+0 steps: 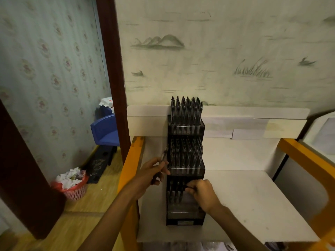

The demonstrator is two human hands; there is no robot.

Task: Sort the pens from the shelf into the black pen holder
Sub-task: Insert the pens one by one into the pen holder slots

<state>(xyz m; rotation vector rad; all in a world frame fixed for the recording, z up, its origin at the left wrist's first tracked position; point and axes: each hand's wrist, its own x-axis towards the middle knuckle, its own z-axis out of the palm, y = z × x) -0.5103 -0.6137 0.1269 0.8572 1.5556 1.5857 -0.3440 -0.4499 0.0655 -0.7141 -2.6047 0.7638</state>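
A person stands at a white surface (253, 205) framed by orange rails, both forearms reaching forward. In the middle of it stands a tall black pen holder (185, 171) with three stepped tiers rising toward the far wall. The far, top tier and the middle tier are packed with upright dark pens; the near, lowest tier holds only a few at its left side. The left hand (154, 172) is just beside the holder's left edge at the middle tier, its grip clamped on a small bunch of pens (164, 155) that angle up and away from the fingers. The right hand (203, 193) is over the lowest tier, fingertips pinched together on a single dark pen (187, 187) at the tier's opening; how far it is into the slot cannot be told. To the left, on a wooden floor beyond a dark door frame, sit a pink basket of crumpled paper (72, 185) and a blue chair (105, 129). The wall behind bears faded drawings of hills and reeds.
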